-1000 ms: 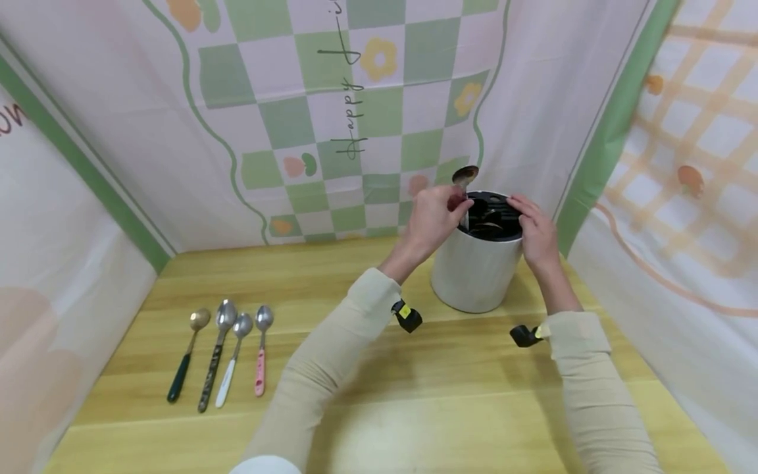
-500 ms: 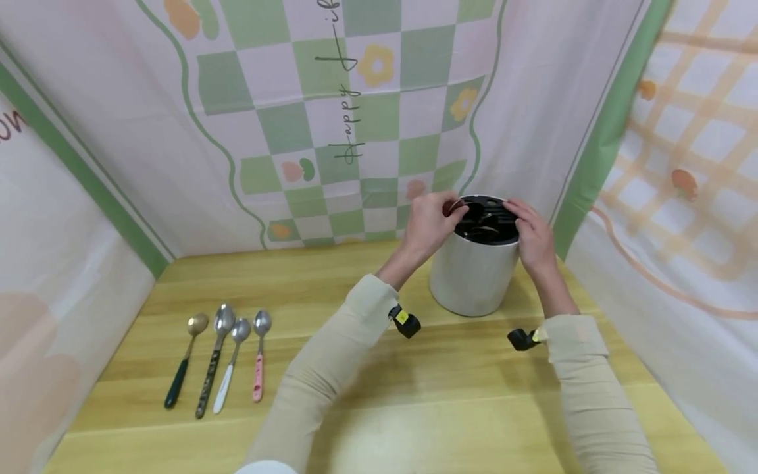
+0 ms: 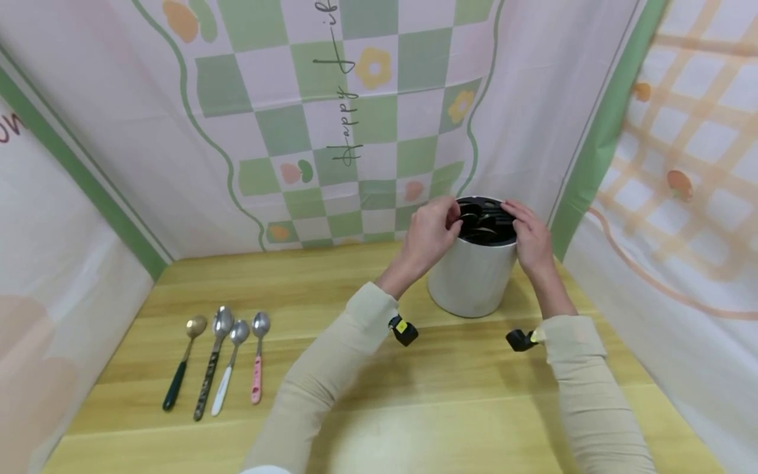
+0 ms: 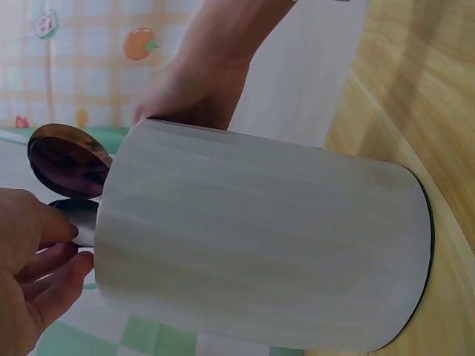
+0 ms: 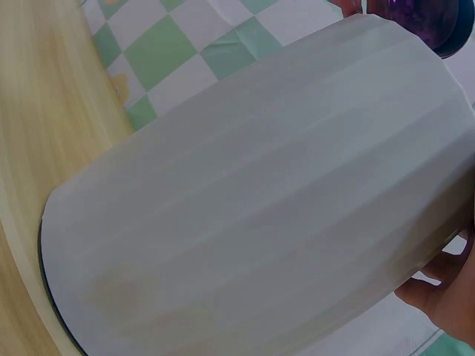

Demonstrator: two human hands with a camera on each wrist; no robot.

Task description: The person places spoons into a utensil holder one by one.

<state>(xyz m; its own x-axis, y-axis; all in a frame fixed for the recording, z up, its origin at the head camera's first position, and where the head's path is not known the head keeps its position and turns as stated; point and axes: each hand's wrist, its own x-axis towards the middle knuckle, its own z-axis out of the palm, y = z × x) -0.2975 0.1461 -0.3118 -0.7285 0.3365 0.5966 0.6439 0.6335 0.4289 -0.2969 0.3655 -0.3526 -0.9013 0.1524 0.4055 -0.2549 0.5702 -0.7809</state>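
Observation:
A white cylindrical utensil holder (image 3: 472,280) with a black slotted top (image 3: 503,227) stands upright at the back right. My left hand (image 3: 429,230) is at its left rim, pinching the bowl of a spoon (image 4: 85,221); the handle is hidden inside the holder. Another spoon's dark, shiny bowl (image 4: 68,159) sticks out beside it in the left wrist view. On the right side of the rim, my right hand (image 3: 533,240) holds the holder, fingers over the edge. The right wrist view shows mostly the holder's wall, with part of my right hand (image 5: 449,293) at lower right.
Several spoons lie in a row at the left of the wooden table (image 3: 379,421): a green-handled spoon (image 3: 185,362), a dark patterned one (image 3: 212,362), a white-handled one (image 3: 229,368) and a pink-handled one (image 3: 258,355). A printed cloth (image 3: 373,125) hangs close behind the holder.
The spoon in my left hand has gone down into the holder, its bowl now near rim height. My left hand has lowered slightly. My right hand stays on the rim.

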